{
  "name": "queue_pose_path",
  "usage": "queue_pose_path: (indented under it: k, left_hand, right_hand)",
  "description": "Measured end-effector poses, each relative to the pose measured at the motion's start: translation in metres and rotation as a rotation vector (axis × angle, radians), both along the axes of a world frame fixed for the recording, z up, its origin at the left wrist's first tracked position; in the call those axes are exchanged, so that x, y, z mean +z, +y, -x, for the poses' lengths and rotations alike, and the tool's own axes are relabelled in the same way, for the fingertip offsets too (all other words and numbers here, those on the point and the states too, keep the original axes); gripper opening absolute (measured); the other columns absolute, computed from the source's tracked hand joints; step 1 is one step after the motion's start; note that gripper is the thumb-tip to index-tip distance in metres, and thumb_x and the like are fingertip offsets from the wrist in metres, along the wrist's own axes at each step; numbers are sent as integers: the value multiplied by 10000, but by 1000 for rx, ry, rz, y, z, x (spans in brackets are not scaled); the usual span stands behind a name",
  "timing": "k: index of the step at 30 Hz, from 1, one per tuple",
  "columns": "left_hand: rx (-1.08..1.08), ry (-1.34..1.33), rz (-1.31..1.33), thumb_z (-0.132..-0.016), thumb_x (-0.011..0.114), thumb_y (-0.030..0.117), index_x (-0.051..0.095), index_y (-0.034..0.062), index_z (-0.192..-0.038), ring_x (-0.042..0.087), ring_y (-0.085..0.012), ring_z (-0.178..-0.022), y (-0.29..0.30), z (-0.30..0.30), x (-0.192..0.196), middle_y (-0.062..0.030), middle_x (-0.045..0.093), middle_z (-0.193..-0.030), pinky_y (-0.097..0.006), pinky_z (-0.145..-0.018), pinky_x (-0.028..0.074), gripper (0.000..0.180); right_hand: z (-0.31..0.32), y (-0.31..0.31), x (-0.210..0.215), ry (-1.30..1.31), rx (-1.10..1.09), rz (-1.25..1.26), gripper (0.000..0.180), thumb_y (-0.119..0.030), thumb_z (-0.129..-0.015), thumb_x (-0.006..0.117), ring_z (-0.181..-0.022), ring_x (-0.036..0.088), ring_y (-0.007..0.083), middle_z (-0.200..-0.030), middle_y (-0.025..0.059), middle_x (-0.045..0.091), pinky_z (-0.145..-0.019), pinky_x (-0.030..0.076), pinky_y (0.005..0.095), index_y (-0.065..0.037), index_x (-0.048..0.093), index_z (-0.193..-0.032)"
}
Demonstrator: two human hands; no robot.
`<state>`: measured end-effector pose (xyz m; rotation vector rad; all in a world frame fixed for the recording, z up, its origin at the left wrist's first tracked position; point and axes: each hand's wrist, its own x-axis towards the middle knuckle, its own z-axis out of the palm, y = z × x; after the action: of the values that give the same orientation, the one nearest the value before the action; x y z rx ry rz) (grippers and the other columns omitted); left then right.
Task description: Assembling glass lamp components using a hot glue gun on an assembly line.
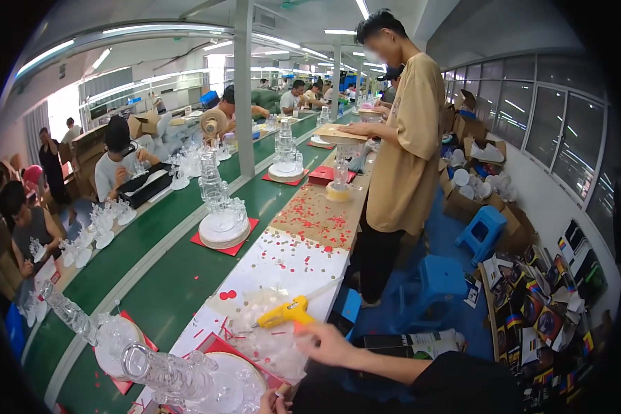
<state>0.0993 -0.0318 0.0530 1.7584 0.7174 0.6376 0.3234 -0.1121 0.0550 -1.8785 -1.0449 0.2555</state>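
Observation:
A yellow glue gun (286, 312) is at the near end of the worktable, its nozzle pointing left over a bunched clear plastic bag (265, 345). My right hand (330, 346) reaches in from the lower right with curled fingers at the gun's handle. At the lower edge, my left hand (274, 403) is partly cut off, its fingers pinched together beside a round white base; what they hold is too small to make out. On that base stands a clear glass-like ornament (162, 369) with a tall ridged tube tilted left, above a red sheet (217, 345).
Similar clear ornaments (217, 200) on red sheets line the green conveyor (152, 283). Red and pale discs litter the table (255, 276). Ahead stands a co-worker (407, 138) handling a flat board (341, 133). Blue stools (435, 290) and piled boxes (538, 310) are at right.

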Motion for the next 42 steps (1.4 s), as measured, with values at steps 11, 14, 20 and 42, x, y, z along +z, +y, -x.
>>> queue_pose_path:
  k: [11, 14, 20, 42]
  left_hand:
    - [80, -62, 236, -887, 585, -7, 583, -35, -1066, 668, -162, -698, -2, 5, -31, -159, 690, -950, -258, -557, 511, 182]
    - [4, -5, -4, -922, 583, 53, 550, -29, -1074, 661, -115, -663, 0, -5, -26, -129, 702, -866, -238, -513, 489, 176]
    - [3, -68, 87, -906, 574, -2, 533, 1, -1121, 685, -151, -707, -1, -6, -24, -118, 679, -841, -260, -550, 506, 219]
    - [128, 27, 27, -916, 541, -8, 539, 21, -1170, 653, -149, -589, -3, -15, -19, -94, 657, -774, -247, -474, 470, 256]
  right_hand:
    - [-66, 25, -25, -281, -198, 537, 599, -612, -676, 711, -690, 643, 277, -765, 143, 659, -605, 506, 373, -39, 667, -844]
    - [-95, 12, -30, -144, -123, 515, 572, -572, -674, 750, -553, 596, 185, -612, 105, 622, -524, 474, 326, -8, 669, -730]
    - [-112, 0, -20, 723, 13, 308, 322, -283, -865, 632, -662, 563, 86, -776, 5, 600, -539, 442, 213, -19, 628, -1048]
    - [2, -96, -4, 1064, 544, -52, 565, -164, -798, 618, -650, 612, 219, -692, 70, 574, -652, 517, 309, -19, 425, -1309]
